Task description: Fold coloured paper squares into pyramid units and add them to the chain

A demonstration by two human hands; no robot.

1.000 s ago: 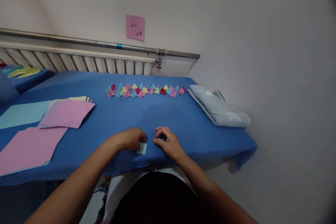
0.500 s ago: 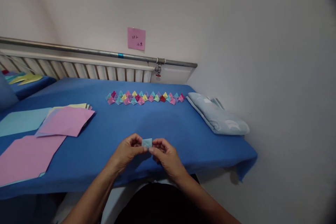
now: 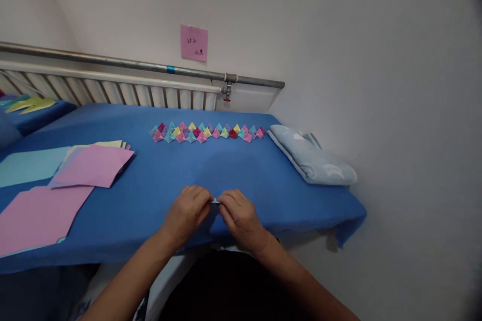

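A small folded light-blue paper (image 3: 215, 201) is pinched between my two hands above the front part of the blue-covered table (image 3: 165, 170). My left hand (image 3: 188, 210) grips its left end, and my right hand (image 3: 241, 215) grips the right end. Only a thin sliver of the paper shows, seen nearly edge-on; my fingers hide the rest. Farther back, several small folded paper pieces (image 3: 202, 138) in pink, blue, yellow, purple and red lie in a zigzag band.
Pink paper sheets (image 3: 92, 166) and a light-blue sheet (image 3: 33, 164) lie at the left. A folded light-blue blanket (image 3: 314, 158) rests at the right edge. Behind the table run a radiator (image 3: 143, 95) and a metal pipe (image 3: 124, 65) with a valve (image 3: 227, 91).
The light-blue paper has turned from showing its flat face to nearly edge-on. Both hands have rolled over, so their backs face up. The view has tipped slightly downward.
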